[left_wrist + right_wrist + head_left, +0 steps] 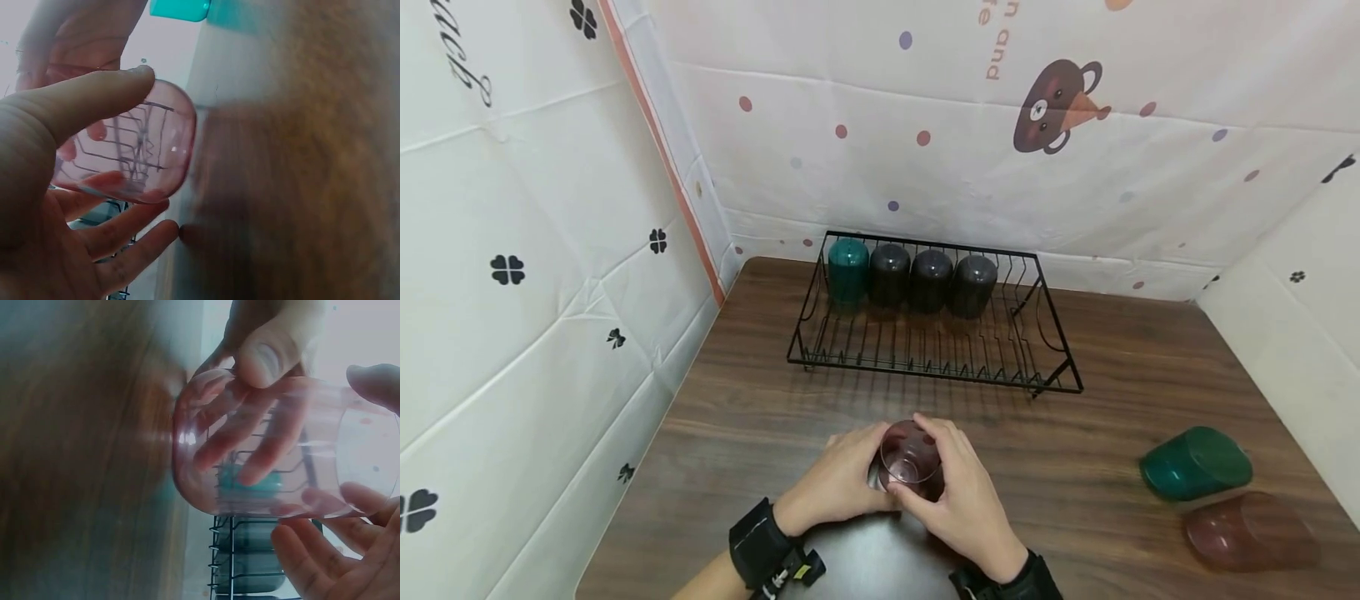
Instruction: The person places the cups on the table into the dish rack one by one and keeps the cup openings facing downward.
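Fingers of both hands, left (pixel 838 483) and right (pixel 958 492), wrapped round unlabelled pink cup (pixel 912 461).

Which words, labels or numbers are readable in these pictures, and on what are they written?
"and": orange letters, turned sideways, on the back sheet.
Orange letters above it, cut off by the frame edge: not readable.
Black script on the left sheet, cut off: not readable for sure.
Cup, hands, rack: no text visible.
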{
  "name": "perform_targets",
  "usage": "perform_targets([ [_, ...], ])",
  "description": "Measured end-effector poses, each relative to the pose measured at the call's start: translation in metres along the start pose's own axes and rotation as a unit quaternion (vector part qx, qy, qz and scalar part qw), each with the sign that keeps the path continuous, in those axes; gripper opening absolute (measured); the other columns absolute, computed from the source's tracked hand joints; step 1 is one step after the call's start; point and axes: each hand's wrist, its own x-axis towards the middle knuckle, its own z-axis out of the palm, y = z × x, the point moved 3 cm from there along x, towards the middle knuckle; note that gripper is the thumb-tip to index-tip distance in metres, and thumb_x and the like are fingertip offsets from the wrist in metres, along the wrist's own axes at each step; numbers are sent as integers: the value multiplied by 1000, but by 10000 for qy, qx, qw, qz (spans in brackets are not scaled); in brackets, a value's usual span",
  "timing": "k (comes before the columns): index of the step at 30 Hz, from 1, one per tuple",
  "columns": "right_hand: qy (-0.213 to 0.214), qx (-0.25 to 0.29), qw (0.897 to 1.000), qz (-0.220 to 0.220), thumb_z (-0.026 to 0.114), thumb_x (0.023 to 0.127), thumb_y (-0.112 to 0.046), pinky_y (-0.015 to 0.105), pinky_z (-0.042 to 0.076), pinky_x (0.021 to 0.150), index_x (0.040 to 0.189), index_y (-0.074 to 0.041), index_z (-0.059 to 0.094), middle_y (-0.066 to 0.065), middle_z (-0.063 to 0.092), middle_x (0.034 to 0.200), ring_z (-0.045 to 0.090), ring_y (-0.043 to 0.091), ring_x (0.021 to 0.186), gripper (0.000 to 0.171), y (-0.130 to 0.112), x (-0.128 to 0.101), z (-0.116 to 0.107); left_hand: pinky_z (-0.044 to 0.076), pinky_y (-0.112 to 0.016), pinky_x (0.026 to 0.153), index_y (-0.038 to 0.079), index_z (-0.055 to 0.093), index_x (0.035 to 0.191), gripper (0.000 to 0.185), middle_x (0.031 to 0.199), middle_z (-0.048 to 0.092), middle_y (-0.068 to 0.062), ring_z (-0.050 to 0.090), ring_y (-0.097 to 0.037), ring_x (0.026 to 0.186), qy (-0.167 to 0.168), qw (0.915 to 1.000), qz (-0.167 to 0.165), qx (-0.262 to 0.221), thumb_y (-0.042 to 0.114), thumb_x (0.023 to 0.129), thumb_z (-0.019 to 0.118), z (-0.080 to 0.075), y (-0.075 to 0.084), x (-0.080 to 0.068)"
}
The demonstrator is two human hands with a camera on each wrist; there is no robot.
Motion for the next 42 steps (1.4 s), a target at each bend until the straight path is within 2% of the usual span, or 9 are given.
perform_targets([
  [4, 162, 78, 9997, -135, 84, 84, -43, 44, 56, 90, 154, -24, 39, 0, 57, 138, 57, 19, 120, 86, -1, 0, -1, 45, -46, 95, 29, 52, 136, 72, 126, 65, 13, 61, -7, 116, -50, 9999, 27, -86, 51, 75, 84, -1, 1, 0],
  [6, 291, 130, 9993, -204, 85, 82, -42, 43, 56, 91, 154, -24, 39, -1, 57, 139, 56, 19, 120, 87, -2, 0, -3, 49, -44, 97, 29, 51, 138, 73, 127, 64, 12, 61, -8, 116, -62, 9996, 106, -252, 49, 77, 84, -1, 2, 0],
  [13, 939, 346, 9919, -776, 88, 79, -40, 31, 50, 90, 152, -14, 44, 5, 59, 136, 53, 17, 114, 89, -5, 0, -8, 53, -34, 98, 35, 46, 141, 72, 127, 62, 15, 61, -6, 115, -34, 9948, 437, -921, 44, 80, 83, -1, 4, 0],
  [17, 1171, 497, 9870, -988, 85, 82, -43, 29, 47, 92, 149, -7, 47, 7, 60, 135, 55, 21, 112, 84, -5, 2, -10, 53, -32, 99, 37, 42, 144, 73, 133, 61, 13, 62, -6, 116, -141, 9896, 543, -1322, 42, 83, 82, -3, 5, 1],
  [23, 1244, 542, 9856, -1004, 81, 85, -45, 30, 49, 91, 150, -4, 45, 8, 58, 138, 55, 22, 115, 85, -5, 3, -10, 55, -27, 96, 36, 41, 146, 71, 135, 59, 9, 64, -8, 113, -348, 9791, 597, -1911, 39, 86, 81, -2, 6, 1],
  [28, 1237, 655, 9855, -961, 83, 85, -41, 31, 53, 92, 152, -3, 41, 10, 56, 141, 56, 22, 118, 88, -4, 1, -11, 55, -27, 96, 35, 45, 143, 70, 132, 60, 10, 64, -9, 113, -222, 9790, 578, -1942, 29, 85, 82, -2, 6, -1],
  [32, 1187, 863, 9855, -857, 87, 82, -32, 32, 55, 93, 154, -5, 37, 11, 55, 144, 58, 23, 121, 92, -3, 0, -12, 55, -28, 95, 37, 44, 144, 72, 131, 59, 12, 65, -8, 111, -146, 9793, 588, -1934, 27, 84, 83, -5, 7, -1],
  [35, 1167, 947, 9851, -836, 88, 80, -28, 34, 56, 91, 155, -5, 36, 11, 54, 145, 59, 23, 121, 95, -3, -1, -13, 55, -28, 93, 40, 44, 144, 71, 131, 57, 14, 64, -7, 108, -106, 9794, 622, -1919, 34, 84, 83, -7, 7, -1],
  [42, 1226, 1073, 9816, -999, 88, 81, -30, 29, 53, 93, 154, 0, 35, 14, 54, 144, 57, 23, 124, 95, -4, -2, -14, 54, -29, 92, 44, 44, 144, 74, 133, 54, 15, 60, -9, 111, 39, 9797, 602, -1912, 40, 82, 84, -9, 6, -2],
])
